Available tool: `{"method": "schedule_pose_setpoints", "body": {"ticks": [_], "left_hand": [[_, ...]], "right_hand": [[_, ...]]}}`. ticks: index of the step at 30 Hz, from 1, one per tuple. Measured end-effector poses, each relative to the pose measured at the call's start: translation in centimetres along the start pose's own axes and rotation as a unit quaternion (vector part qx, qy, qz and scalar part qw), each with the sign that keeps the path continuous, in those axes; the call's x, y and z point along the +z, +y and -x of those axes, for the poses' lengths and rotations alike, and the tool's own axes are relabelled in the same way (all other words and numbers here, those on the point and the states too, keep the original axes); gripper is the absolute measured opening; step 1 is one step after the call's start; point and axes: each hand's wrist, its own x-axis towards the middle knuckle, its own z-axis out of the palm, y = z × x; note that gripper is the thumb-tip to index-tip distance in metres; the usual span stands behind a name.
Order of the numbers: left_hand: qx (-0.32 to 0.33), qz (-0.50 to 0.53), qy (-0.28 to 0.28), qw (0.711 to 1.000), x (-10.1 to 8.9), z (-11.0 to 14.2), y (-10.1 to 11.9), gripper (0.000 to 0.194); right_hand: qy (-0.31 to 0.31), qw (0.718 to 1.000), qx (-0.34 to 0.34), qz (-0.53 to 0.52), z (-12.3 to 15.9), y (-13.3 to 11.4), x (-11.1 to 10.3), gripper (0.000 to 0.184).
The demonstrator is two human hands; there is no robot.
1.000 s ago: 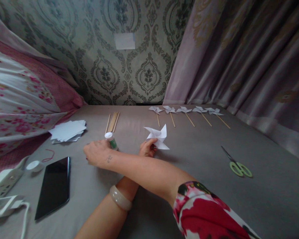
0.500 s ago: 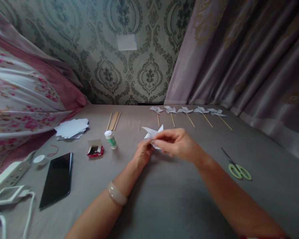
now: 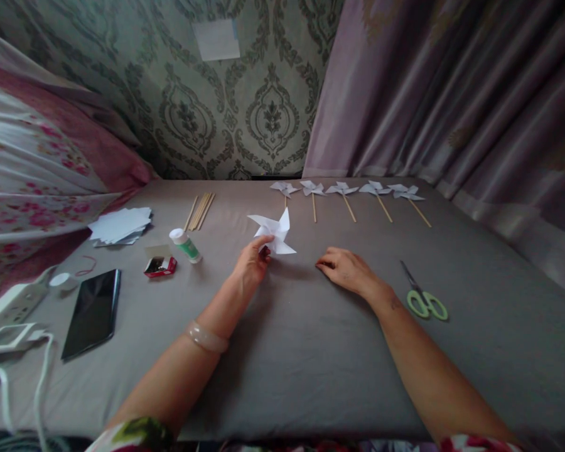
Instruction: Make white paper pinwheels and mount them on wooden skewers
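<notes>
A folded white paper pinwheel point(image 3: 280, 237), with no stick visible on it, is pinched between the thumb and fingers of my left hand point(image 3: 253, 260), just above the cloth. To the right of it, apart from the paper, my right hand point(image 3: 348, 270) rests low on the table with its fingers curled together. Whatever those fingers hold, if anything, is hidden. Several finished pinwheels point(image 3: 343, 189) on wooden sticks lie in a row farther back. Green-handled scissors point(image 3: 424, 300) lie to the right of my right hand.
At left stand a glue stick point(image 3: 186, 245) and a small open red box point(image 3: 161, 263). Behind them lie wooden sticks point(image 3: 201, 212) and a stack of white paper point(image 3: 120, 226). A phone point(image 3: 93, 312), a power strip point(image 3: 14, 309) and white cables point(image 3: 40, 383) occupy the left edge.
My right hand has left the pinwheel and come down on the table to its right. My left hand still holds the pinwheel, now turned more openly to view. The camera view has shifted.
</notes>
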Motion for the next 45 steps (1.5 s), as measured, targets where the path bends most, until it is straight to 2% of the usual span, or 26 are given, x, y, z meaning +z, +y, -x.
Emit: {"method": "schedule_pose_setpoints", "body": {"ticks": [5, 9, 12, 20, 35, 45], "left_hand": [[0.028, -0.008, 0.026, 0.999, 0.7, 0.1, -0.5, 0.022], [0.055, -0.016, 0.027, 0.998, 0.1, 0.2, -0.5, 0.026], [0.047, -0.015, 0.03, 0.998, -0.5, 0.0, -0.3, 0.028], [0.021, 0.019, 0.034, 0.999, -0.9, -0.2, -0.2, 0.028], [-0.001, 0.057, 0.016, 0.998, -1.5, -0.4, -0.6, 0.024], [-0.007, 0.063, 0.017, 0.998, -1.6, -0.3, -0.4, 0.023]], "right_hand": [[0.042, 0.999, 0.02, -0.022, 0.6, 1.0, 0.2, 0.02], [0.094, 0.993, 0.064, -0.036, 0.6, 1.0, 0.4, 0.021], [0.104, 0.99, 0.076, -0.049, 0.5, 0.2, 1.0, 0.019], [0.07, 0.992, 0.043, -0.096, 0.7, -0.4, 2.1, 0.018], [0.068, 0.992, 0.054, -0.089, 0.8, -1.2, 2.9, 0.017], [0.072, 0.995, 0.007, -0.074, 0.9, -1.5, 3.0, 0.018]]}}
